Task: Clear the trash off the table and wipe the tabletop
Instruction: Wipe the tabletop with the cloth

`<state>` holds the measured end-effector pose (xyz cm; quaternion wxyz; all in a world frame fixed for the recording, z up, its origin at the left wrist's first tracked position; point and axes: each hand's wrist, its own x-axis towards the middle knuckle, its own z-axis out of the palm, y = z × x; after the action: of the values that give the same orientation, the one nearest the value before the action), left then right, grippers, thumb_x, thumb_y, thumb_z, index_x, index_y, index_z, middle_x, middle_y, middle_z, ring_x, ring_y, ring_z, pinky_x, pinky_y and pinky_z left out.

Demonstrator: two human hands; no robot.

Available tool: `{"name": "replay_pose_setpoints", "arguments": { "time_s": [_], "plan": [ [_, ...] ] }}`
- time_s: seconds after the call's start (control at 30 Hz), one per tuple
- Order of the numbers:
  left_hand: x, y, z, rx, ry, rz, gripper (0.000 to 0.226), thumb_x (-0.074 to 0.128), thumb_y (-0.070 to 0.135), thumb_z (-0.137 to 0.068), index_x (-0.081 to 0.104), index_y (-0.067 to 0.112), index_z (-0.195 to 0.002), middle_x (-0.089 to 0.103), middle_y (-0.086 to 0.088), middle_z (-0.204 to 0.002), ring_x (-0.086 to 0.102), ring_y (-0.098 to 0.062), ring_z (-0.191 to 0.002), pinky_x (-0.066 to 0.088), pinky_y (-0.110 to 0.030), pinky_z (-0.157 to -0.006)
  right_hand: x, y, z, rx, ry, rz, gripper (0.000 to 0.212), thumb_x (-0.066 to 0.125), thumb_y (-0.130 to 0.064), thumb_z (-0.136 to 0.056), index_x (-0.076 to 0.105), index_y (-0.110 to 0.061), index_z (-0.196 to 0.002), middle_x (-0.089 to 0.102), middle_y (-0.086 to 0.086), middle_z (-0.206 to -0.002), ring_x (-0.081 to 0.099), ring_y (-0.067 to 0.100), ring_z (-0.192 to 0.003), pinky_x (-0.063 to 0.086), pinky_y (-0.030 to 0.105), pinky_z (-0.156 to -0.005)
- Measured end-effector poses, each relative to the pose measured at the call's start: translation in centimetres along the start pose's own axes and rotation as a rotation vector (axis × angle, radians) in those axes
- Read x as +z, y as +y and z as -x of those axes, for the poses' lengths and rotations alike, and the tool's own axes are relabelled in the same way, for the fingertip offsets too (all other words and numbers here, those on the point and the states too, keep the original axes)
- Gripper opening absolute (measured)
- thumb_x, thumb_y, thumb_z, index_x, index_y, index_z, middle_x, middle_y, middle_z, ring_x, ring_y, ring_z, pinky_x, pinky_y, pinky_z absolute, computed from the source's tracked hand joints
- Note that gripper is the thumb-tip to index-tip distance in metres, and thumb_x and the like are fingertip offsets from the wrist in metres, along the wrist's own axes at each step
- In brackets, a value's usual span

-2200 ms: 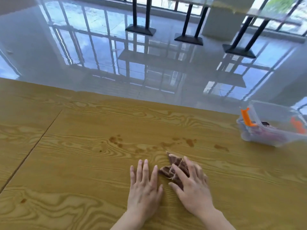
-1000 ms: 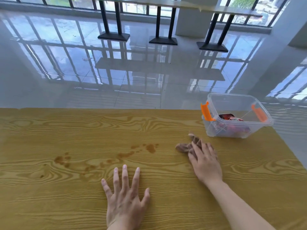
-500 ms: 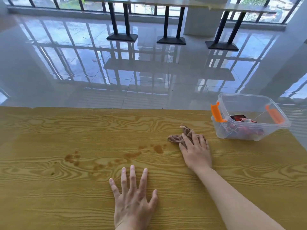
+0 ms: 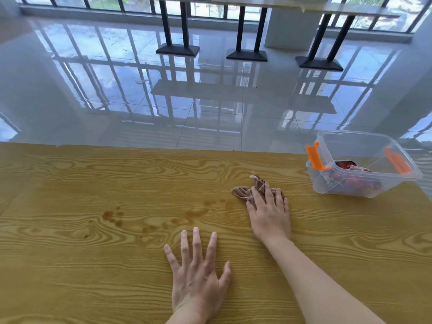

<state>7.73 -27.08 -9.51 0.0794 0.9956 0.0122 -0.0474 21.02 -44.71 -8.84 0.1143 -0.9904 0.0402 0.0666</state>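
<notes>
My right hand (image 4: 270, 213) presses flat on a crumpled brown cloth (image 4: 247, 190) on the wooden table (image 4: 93, 265); part of the cloth sticks out past my fingertips. A trail of brown stains (image 4: 149, 218) runs across the tabletop to the left of the cloth. My left hand (image 4: 197, 274) lies flat on the wood with fingers spread, holding nothing. At the far right stands a clear plastic bin (image 4: 364, 141) with orange latches, holding red wrappers (image 4: 350, 174).
The table's far edge (image 4: 163, 147) runs across the middle of the view, with glossy floor tiles beyond. Black pedestal bases (image 4: 246, 54) of other tables stand far off by the windows. A seam crosses the tabletop at the far left.
My right hand slid the cloth out to the right, near the bin, then back leftward towards the stains. My left hand stayed flat on the table. My head turned right.
</notes>
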Motion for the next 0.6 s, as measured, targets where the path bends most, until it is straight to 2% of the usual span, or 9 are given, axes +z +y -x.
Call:
{"name": "replay_pose_setpoints", "arguments": {
  "time_s": [0.1,0.2,0.23,0.33,0.4,0.43,0.53,0.6],
  "plan": [
    [-0.9,-0.5,0.3,0.020,-0.010,0.037,0.073,0.034,0.066,-0.085,0.041,0.029,-0.147,0.035,-0.012,-0.155,0.021,-0.036,-0.146,0.009,-0.067,-0.111,2.3,0.0,6.0,-0.273,0.047,0.041,0.052,0.014,-0.062,-0.101,0.011,-0.050,-0.152,-0.006,-0.008,-0.166,-0.009,0.024,-0.152,-0.002,0.045,-0.123],
    [-0.9,-3.9,1.2,0.038,0.023,0.112,0.073,0.023,0.066,-0.087,0.022,0.034,-0.153,0.020,-0.007,-0.161,-0.004,-0.023,-0.149,-0.002,-0.053,-0.117,2.8,2.3,9.1,-0.419,0.013,0.108,0.052,0.018,-0.065,-0.101,0.014,-0.052,-0.151,0.000,-0.012,-0.166,-0.006,0.017,-0.152,0.000,0.040,-0.121],
    [-1.0,-5.8,1.8,0.040,0.052,0.105,0.073,0.021,0.067,-0.088,0.023,0.033,-0.152,0.021,-0.007,-0.160,-0.003,-0.023,-0.149,-0.001,-0.052,-0.118,2.5,2.5,8.0,-0.391,-0.002,0.113,0.053,0.016,-0.065,-0.100,0.014,-0.052,-0.151,-0.002,-0.012,-0.165,-0.007,0.016,-0.152,-0.002,0.038,-0.121],
    [-1.6,-11.7,3.0,-0.062,0.096,0.058,0.080,0.011,0.072,-0.089,0.040,0.025,-0.147,0.035,-0.011,-0.152,0.021,-0.031,-0.145,0.014,-0.062,-0.115,1.0,0.3,3.0,-0.108,0.001,0.042,0.055,0.016,-0.062,-0.100,0.013,-0.048,-0.153,-0.005,-0.009,-0.166,-0.008,0.020,-0.152,-0.004,0.040,-0.123],
    [-1.6,-14.3,3.6,-0.172,0.091,0.024,0.090,0.003,0.079,-0.083,0.036,0.026,-0.149,0.030,-0.010,-0.155,0.017,-0.030,-0.146,0.010,-0.066,-0.114,0.5,-1.7,1.2,0.007,0.000,0.012,0.054,0.016,-0.059,-0.100,0.012,-0.047,-0.153,-0.006,-0.006,-0.166,-0.007,0.024,-0.152,-0.003,0.044,-0.123],
    [-1.4,-15.0,3.9,-0.208,0.066,0.014,0.092,0.000,0.081,-0.080,0.029,0.029,-0.151,0.024,-0.008,-0.158,0.011,-0.028,-0.148,0.006,-0.065,-0.115,0.7,-2.4,1.5,-0.008,-0.004,0.016,0.054,0.015,-0.060,-0.100,0.011,-0.047,-0.153,-0.007,-0.005,-0.166,-0.007,0.025,-0.152,-0.003,0.045,-0.123],
    [-0.9,-15.6,3.9,-0.220,0.028,0.005,0.086,0.007,0.079,-0.082,0.025,0.031,-0.152,0.022,-0.007,-0.158,0.008,-0.027,-0.149,0.006,-0.066,-0.115,2.7,-2.3,6.4,-0.252,0.009,0.061,0.054,0.011,-0.064,-0.100,0.009,-0.051,-0.152,-0.009,-0.009,-0.165,-0.014,0.022,-0.151,-0.002,0.045,-0.123],
    [-0.4,-15.5,4.0,-0.217,0.026,-0.016,0.083,0.012,0.077,-0.085,0.028,0.029,-0.151,0.026,-0.008,-0.157,0.013,-0.029,-0.148,0.010,-0.067,-0.113,3.8,-1.0,10.2,-0.427,0.021,0.100,0.052,0.018,-0.064,-0.101,0.015,-0.051,-0.152,0.001,-0.011,-0.166,-0.007,0.019,-0.152,0.003,0.042,-0.121]
  ]
}}
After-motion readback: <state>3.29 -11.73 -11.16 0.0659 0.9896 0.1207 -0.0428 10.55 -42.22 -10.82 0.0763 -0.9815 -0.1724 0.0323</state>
